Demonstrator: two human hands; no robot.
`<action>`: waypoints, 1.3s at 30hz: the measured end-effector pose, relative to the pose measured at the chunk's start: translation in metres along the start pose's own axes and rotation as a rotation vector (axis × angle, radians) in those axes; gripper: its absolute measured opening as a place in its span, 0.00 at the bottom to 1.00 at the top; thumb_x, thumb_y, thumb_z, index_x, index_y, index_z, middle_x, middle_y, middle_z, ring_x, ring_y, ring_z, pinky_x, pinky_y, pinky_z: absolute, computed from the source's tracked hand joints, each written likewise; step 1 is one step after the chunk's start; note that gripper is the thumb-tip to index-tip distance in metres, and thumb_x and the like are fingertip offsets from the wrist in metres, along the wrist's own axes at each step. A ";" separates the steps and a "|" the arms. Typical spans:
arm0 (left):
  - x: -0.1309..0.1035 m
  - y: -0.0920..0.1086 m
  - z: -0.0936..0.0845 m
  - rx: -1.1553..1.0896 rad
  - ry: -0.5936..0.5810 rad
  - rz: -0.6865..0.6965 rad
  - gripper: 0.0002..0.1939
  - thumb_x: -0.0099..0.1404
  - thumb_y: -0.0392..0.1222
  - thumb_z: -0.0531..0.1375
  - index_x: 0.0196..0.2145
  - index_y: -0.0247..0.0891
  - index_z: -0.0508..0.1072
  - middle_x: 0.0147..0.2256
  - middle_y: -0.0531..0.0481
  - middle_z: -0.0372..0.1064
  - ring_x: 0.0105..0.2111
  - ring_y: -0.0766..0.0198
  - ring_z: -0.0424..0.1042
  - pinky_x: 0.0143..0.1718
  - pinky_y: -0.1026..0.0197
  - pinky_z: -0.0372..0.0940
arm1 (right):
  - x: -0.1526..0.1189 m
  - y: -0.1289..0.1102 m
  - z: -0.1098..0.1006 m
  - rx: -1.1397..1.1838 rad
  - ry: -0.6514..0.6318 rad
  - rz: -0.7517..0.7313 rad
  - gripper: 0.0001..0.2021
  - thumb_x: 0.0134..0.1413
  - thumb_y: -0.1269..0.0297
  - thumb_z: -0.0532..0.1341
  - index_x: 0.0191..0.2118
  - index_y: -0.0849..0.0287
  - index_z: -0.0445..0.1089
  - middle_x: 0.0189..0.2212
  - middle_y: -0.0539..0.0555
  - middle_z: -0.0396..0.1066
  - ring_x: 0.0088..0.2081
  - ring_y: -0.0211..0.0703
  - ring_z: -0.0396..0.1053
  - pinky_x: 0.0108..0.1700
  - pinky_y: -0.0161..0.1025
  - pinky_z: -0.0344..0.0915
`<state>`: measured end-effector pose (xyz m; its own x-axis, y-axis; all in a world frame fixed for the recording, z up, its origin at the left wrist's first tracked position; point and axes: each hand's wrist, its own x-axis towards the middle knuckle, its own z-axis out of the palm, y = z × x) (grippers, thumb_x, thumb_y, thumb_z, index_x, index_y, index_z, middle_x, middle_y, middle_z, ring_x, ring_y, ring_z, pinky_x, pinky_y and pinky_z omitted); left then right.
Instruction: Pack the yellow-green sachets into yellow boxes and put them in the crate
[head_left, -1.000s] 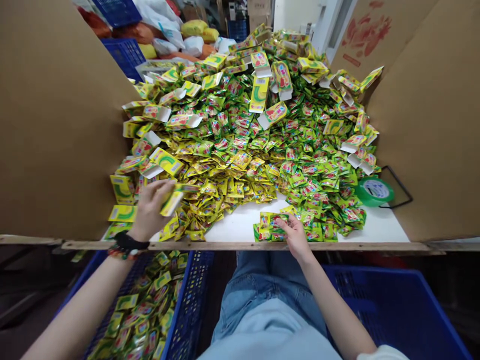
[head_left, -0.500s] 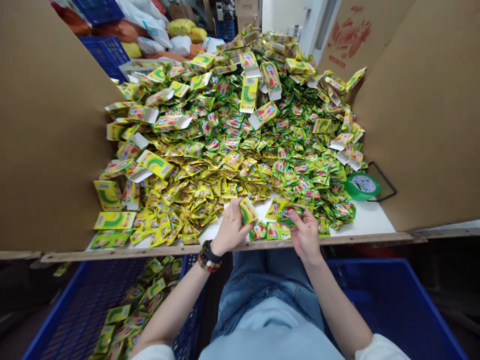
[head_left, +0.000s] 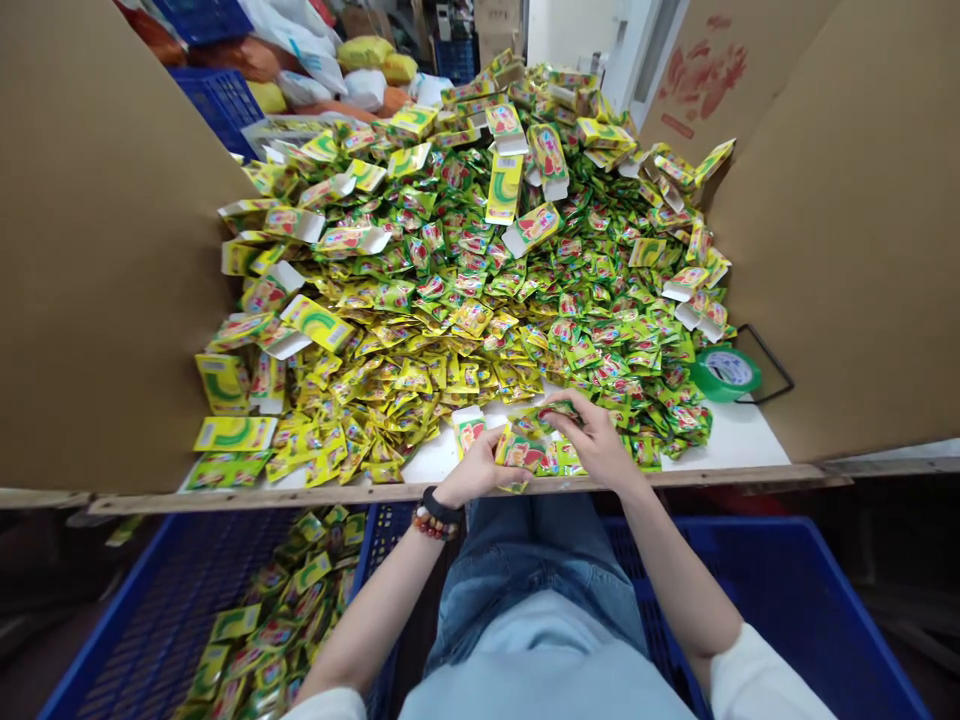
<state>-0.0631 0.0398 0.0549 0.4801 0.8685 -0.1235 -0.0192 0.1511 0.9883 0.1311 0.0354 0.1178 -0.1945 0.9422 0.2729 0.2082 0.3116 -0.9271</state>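
Low at the table's front edge, my left hand [head_left: 478, 468] is closed round a small yellow and green box [head_left: 517, 452], its printed side up. My right hand [head_left: 592, 440] pinches green and yellow candy packets [head_left: 551, 415] just above and beside that box. An open carton with a white flap [head_left: 469, 428] lies just behind my left fingers. More green packets [head_left: 568, 457] lie flat by the edge, under my right hand. Behind both hands rises a large heap of packets, yellow ones [head_left: 405, 385] at the left and green ones [head_left: 600, 340] at the right.
Open small boxes [head_left: 316, 322] lie over the heap. Green tape [head_left: 724, 374] and a black wire frame [head_left: 780, 370] are at the right. Cardboard walls [head_left: 847, 260] flank the table. Below are a blue crate [head_left: 150, 610] holding filled boxes and another blue crate [head_left: 795, 600].
My right hand has moved left and up with packets, closer to my left hand. My left hand has lowered, and its box now lies flatter. An open carton now shows beside it.
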 end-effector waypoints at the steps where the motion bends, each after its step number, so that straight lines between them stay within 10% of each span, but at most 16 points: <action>1: 0.001 -0.001 0.001 -0.006 -0.010 0.017 0.28 0.43 0.47 0.74 0.40 0.35 0.73 0.32 0.51 0.72 0.32 0.63 0.71 0.40 0.59 0.68 | 0.000 0.000 0.001 -0.053 -0.023 0.011 0.07 0.60 0.63 0.58 0.41 0.55 0.72 0.33 0.50 0.74 0.36 0.42 0.72 0.39 0.38 0.66; 10: -0.011 -0.041 0.039 0.726 0.492 0.244 0.41 0.55 0.51 0.67 0.62 0.38 0.56 0.49 0.40 0.66 0.47 0.51 0.69 0.48 0.49 0.66 | -0.014 0.011 0.020 -0.391 0.168 0.019 0.08 0.62 0.67 0.52 0.40 0.57 0.69 0.37 0.57 0.73 0.40 0.48 0.71 0.43 0.41 0.64; 20: -0.004 -0.047 0.050 0.712 0.444 0.272 0.28 0.55 0.45 0.65 0.53 0.38 0.64 0.44 0.44 0.72 0.42 0.54 0.73 0.44 0.52 0.69 | -0.007 0.005 -0.005 -0.564 -0.014 0.060 0.07 0.59 0.67 0.55 0.30 0.55 0.68 0.30 0.51 0.67 0.32 0.44 0.66 0.36 0.38 0.60; 29: -0.012 -0.044 0.054 0.585 0.428 0.329 0.28 0.51 0.39 0.64 0.51 0.36 0.65 0.43 0.44 0.72 0.41 0.56 0.74 0.43 0.53 0.70 | -0.026 0.021 0.030 -0.480 0.185 0.027 0.10 0.58 0.64 0.59 0.43 0.55 0.76 0.32 0.56 0.70 0.40 0.52 0.66 0.44 0.47 0.62; 34: -0.011 -0.050 0.057 0.627 0.514 0.366 0.29 0.53 0.41 0.63 0.53 0.37 0.63 0.49 0.42 0.71 0.46 0.53 0.73 0.48 0.50 0.70 | -0.040 0.027 0.040 -0.562 0.300 -0.063 0.10 0.58 0.63 0.61 0.45 0.50 0.75 0.38 0.55 0.77 0.53 0.59 0.63 0.58 0.60 0.46; 39: -0.010 -0.055 0.059 0.631 0.559 0.329 0.26 0.60 0.42 0.59 0.56 0.37 0.62 0.48 0.41 0.72 0.45 0.52 0.74 0.45 0.51 0.70 | -0.045 0.031 0.044 -0.476 0.148 -0.098 0.11 0.63 0.66 0.55 0.37 0.50 0.75 0.32 0.52 0.78 0.55 0.56 0.67 0.61 0.63 0.39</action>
<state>-0.0154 -0.0045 0.0069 0.0359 0.9496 0.3115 0.4831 -0.2893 0.8264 0.1039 -0.0029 0.0658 -0.1045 0.9024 0.4181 0.6159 0.3888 -0.6852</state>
